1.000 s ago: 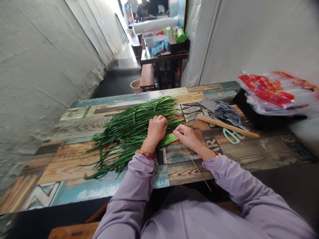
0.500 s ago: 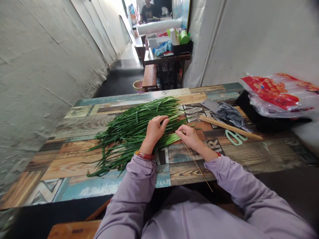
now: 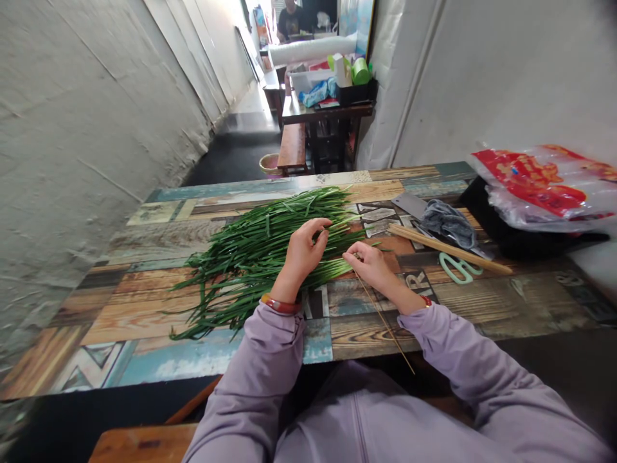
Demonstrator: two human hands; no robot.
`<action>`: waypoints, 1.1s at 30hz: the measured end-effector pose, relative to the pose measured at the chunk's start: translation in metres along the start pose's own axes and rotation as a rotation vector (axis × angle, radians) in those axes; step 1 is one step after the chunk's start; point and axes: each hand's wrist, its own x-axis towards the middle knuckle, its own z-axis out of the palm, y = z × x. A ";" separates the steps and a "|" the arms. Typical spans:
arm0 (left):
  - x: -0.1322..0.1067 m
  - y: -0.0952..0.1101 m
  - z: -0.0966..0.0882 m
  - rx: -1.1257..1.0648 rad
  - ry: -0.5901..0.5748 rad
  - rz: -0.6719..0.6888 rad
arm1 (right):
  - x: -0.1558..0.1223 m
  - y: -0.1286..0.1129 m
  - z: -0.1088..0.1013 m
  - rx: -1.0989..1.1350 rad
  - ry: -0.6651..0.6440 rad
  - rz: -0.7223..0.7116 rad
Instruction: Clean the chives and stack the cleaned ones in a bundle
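Observation:
A heap of green garlic chives (image 3: 260, 238) lies across the table, pale stem ends pointing right. Over the middle of the heap is my left hand (image 3: 306, 247), its fingers curved and the thumb held apart, with no stem visibly gripped. My right hand (image 3: 367, 262) is closed in a pinch at the pale ends of the nearer chives. From its fingers a thin bamboo skewer (image 3: 385, 321) slants down past the table's near edge. Whether a chive stem is also in that pinch, I cannot make out.
Right of the chives lie wooden chopsticks (image 3: 448, 249), pale green scissors (image 3: 460, 267), a grey cloth (image 3: 448, 224) and a flat grey blade (image 3: 409, 204). A red and clear plastic package (image 3: 544, 186) sits farther right. A person (image 3: 292, 22) is in the background beyond another table (image 3: 328, 114).
My left hand has shifted slightly forward over the chives, and its fingers and thumb are a little farther apart. My right hand keeps its pinch on the skewer. The view has shifted slightly.

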 end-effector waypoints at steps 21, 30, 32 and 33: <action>-0.002 -0.002 0.004 0.272 -0.298 -0.019 | -0.006 -0.010 -0.001 0.343 -0.007 0.120; -0.006 -0.004 0.009 0.055 -0.290 -0.064 | -0.006 -0.019 -0.006 0.336 0.056 0.132; -0.006 -0.004 0.010 -0.007 -0.283 -0.079 | -0.006 -0.019 -0.007 0.335 0.053 0.122; -0.007 -0.004 0.010 -0.033 -0.276 -0.085 | -0.007 -0.019 -0.007 0.336 0.050 0.119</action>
